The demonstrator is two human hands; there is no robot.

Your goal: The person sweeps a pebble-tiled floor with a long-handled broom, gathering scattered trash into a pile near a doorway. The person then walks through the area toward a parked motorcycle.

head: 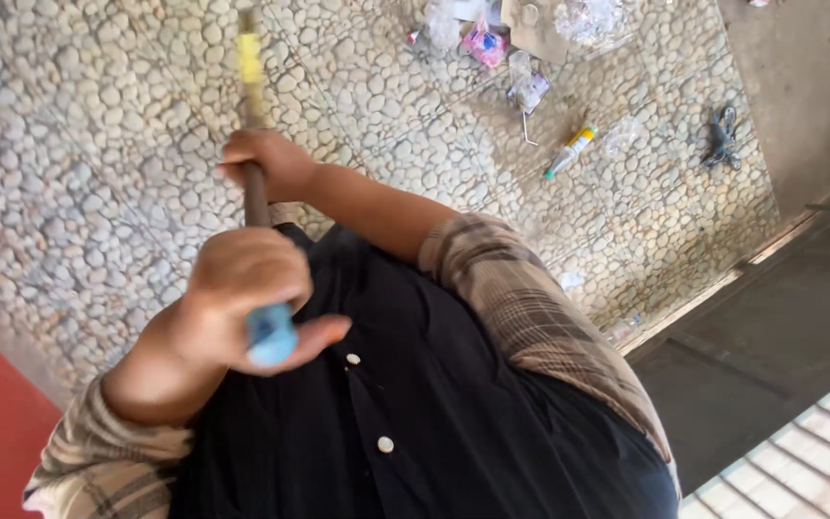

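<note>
A pebble-patterned floor [98, 144] filled the view, with plastic litter [492, 38] and a small tube [569, 152] well away. A long stick [254, 183] ran up from the body. The left hand [242, 288] was wrapped shut around its blue end [271, 332]; the right hand [266, 163] gripped it closed higher up.
</note>
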